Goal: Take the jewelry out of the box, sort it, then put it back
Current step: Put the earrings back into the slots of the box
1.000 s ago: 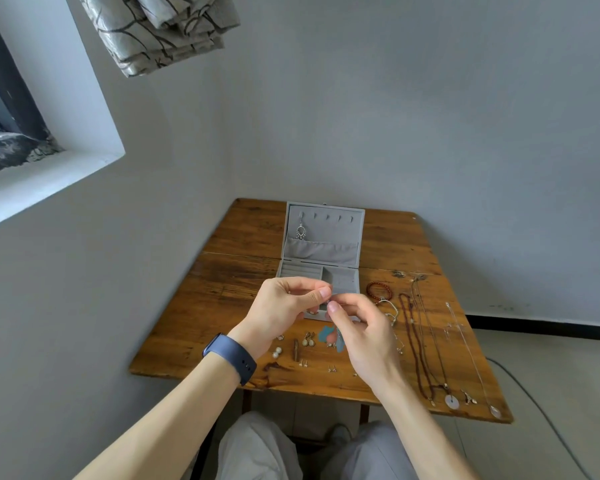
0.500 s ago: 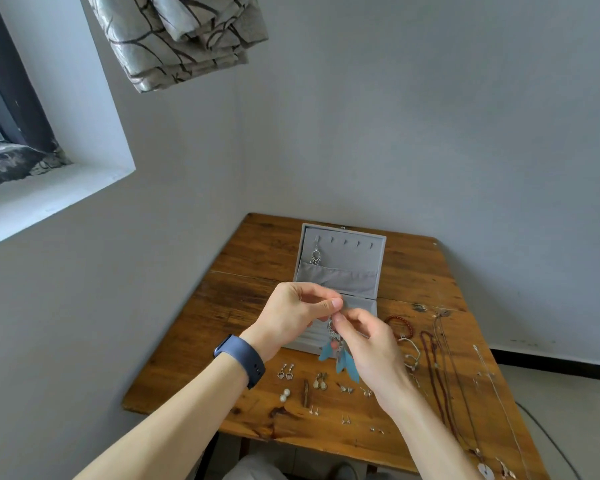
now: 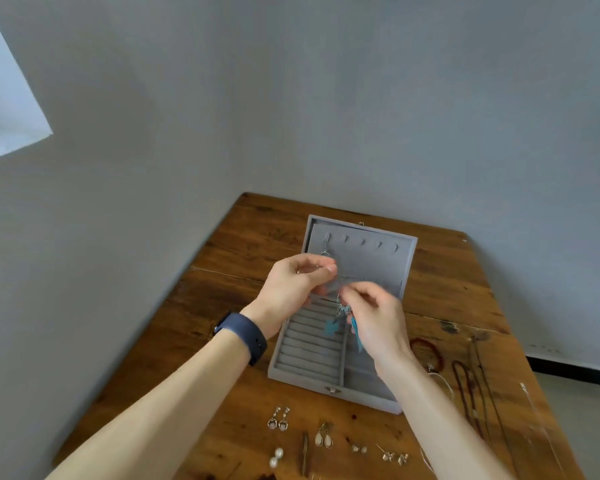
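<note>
Lifted off the table since a second ago: blue earring (image 3: 343,311), now over the open box (image 3: 312,351), just below the lid (image 3: 368,258) hooks. Right hand (image 3: 378,320) pinching its top, feathers dangling. Left hand (image 3: 298,285) fingertips narrowed at the wire; grip unclear. One earring (image 3: 325,252) already hooked. Putting-back underway; other pieces on the table (image 3: 222,306).

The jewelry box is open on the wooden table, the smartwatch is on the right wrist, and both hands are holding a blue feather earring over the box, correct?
Not quite: the head view shows the smartwatch on the left wrist. The rest stands.
</note>
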